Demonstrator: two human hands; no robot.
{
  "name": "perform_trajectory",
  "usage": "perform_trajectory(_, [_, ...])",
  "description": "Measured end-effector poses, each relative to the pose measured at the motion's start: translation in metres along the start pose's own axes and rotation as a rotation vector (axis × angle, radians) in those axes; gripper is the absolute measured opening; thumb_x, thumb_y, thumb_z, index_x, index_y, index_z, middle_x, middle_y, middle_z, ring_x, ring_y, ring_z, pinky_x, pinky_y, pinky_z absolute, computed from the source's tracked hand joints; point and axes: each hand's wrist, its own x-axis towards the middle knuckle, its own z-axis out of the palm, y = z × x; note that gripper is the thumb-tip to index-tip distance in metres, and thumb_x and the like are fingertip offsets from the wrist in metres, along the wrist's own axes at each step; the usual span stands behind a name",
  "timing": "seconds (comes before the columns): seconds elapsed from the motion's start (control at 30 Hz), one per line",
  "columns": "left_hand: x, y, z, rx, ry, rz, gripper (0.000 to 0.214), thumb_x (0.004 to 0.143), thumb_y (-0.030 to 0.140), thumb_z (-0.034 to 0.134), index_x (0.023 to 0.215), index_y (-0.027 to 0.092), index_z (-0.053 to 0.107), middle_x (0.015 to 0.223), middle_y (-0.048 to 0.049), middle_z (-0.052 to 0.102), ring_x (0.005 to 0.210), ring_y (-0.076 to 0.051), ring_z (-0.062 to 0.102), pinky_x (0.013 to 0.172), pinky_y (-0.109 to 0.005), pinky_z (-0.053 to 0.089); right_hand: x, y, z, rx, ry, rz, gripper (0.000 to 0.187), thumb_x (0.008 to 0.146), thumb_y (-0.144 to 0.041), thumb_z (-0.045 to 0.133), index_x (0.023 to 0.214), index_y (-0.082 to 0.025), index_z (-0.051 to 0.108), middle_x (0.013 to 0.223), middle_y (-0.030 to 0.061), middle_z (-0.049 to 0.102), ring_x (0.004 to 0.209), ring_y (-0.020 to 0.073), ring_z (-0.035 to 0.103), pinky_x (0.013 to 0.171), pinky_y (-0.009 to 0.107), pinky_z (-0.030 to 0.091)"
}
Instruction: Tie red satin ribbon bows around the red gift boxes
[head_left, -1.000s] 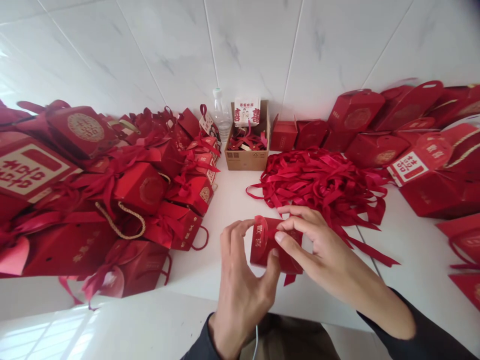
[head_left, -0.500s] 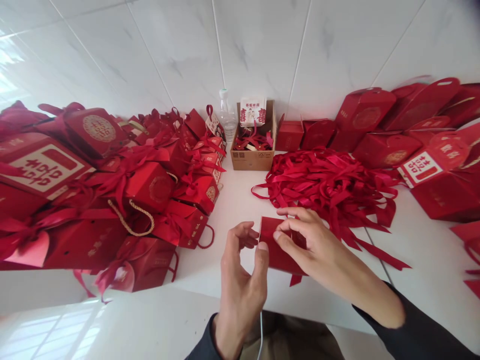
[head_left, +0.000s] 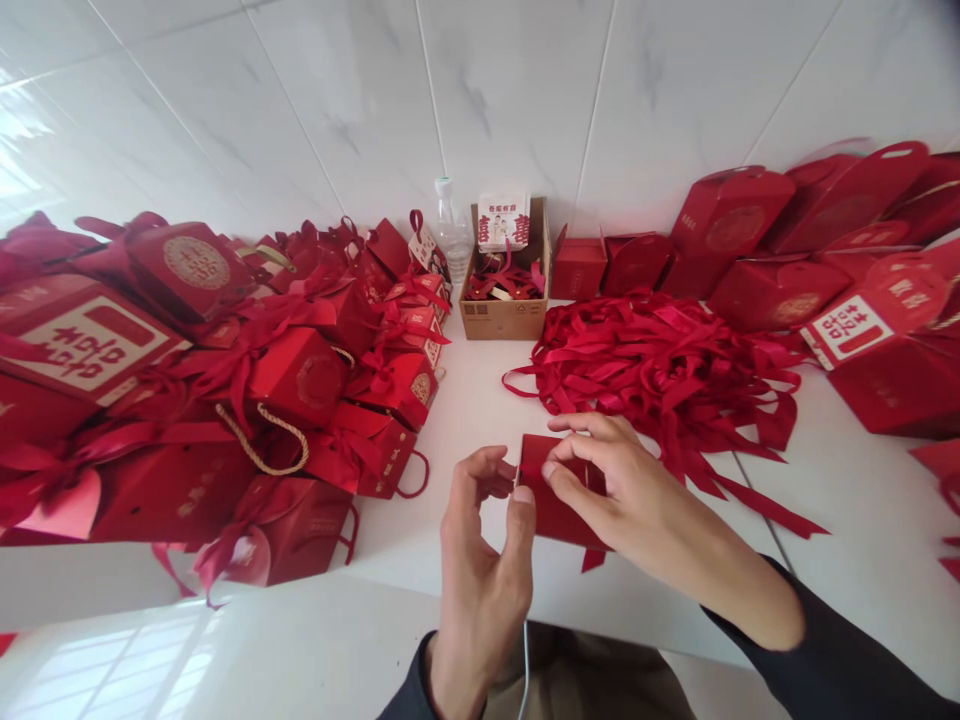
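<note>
A small red gift box [head_left: 559, 515] lies on the white table in front of me, with a red ribbon tail [head_left: 592, 560] sticking out from under its near edge. My right hand [head_left: 607, 480] is over the box, thumb and index finger pinched on what looks like a thin piece of red ribbon at its upper left; the fingers partly hide it. At the box's left edge is my left hand [head_left: 487, 545], its fingers curled and apart from the thumb, whose tip is by the edge. Nothing shows between them.
Finished red boxes with bows [head_left: 300, 370] are heaped on the left. A pile of loose red ribbons [head_left: 667, 370] lies beyond my right hand. Along the wall stand a cardboard box [head_left: 504, 320], a clear bottle [head_left: 452, 235] and more red boxes [head_left: 727, 220].
My right fingertips have shifted very slightly left over the box. Both hands otherwise keep nearly the same pose, and the box stays in place.
</note>
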Motion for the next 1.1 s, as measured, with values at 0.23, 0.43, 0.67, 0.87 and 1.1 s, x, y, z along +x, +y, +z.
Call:
perform_trajectory(0.23, [0.001, 0.008, 0.001, -0.021, -0.034, -0.058, 0.024, 0.103, 0.041, 0.054, 0.117, 0.023, 0.062, 0.108, -0.0053, 0.068, 0.099, -0.018, 0.064, 0.088, -0.030, 0.050, 0.001, -0.004, 0.000, 0.033, -0.009, -0.038, 0.023, 0.099, -0.042, 0.052, 0.090, -0.028, 0.068, 0.138, 0.0053, 0.059, 0.137, 0.0271, 0.050, 0.107, 0.048, 0.048])
perform_trajectory(0.43, [0.018, 0.004, -0.002, -0.094, -0.061, -0.113, 0.023, 0.098, 0.038, 0.062, 0.086, 0.019, 0.064, 0.079, -0.0007, 0.065, 0.076, -0.015, 0.059, 0.074, -0.027, 0.048, -0.002, 0.001, -0.005, 0.072, -0.004, -0.043, 0.027, 0.102, -0.051, 0.054, 0.101, -0.030, 0.070, 0.139, 0.0051, 0.060, 0.139, 0.0283, 0.049, 0.108, 0.047, 0.047])
perform_trajectory(0.67, [0.028, 0.023, -0.039, -0.205, 0.271, -0.032, 0.011, 0.095, 0.032, 0.068, 0.089, 0.022, 0.067, 0.076, 0.0019, 0.067, 0.072, -0.013, 0.062, 0.073, -0.026, 0.050, -0.029, 0.028, -0.023, 0.188, 0.252, 0.182, 0.038, 0.101, -0.064, 0.054, 0.122, -0.034, 0.066, 0.139, 0.0044, 0.063, 0.131, 0.0313, 0.056, 0.102, 0.044, 0.050])
perform_trajectory(0.87, [0.039, 0.030, -0.058, -0.290, 0.520, 0.068, 0.008, 0.091, 0.029, 0.069, 0.093, 0.022, 0.065, 0.076, 0.0020, 0.067, 0.065, -0.015, 0.063, 0.065, -0.027, 0.054, -0.071, 0.060, -0.026, 0.272, 0.268, 0.420, 0.046, 0.091, -0.072, 0.062, 0.103, -0.029, 0.071, 0.100, 0.0069, 0.074, 0.094, 0.0294, 0.068, 0.073, 0.036, 0.055])
perform_trajectory(1.1, [-0.026, -0.029, -0.038, 0.092, -0.025, -0.507, 0.058, 0.097, 0.072, 0.045, 0.097, 0.022, 0.074, 0.094, -0.0096, 0.074, 0.078, -0.022, 0.067, 0.073, -0.035, 0.056, -0.075, 0.050, 0.003, 0.742, 0.062, 0.583, 0.049, 0.090, -0.070, 0.068, 0.085, -0.021, 0.069, 0.072, 0.0028, 0.065, 0.059, 0.0161, 0.049, 0.051, 0.028, 0.036])
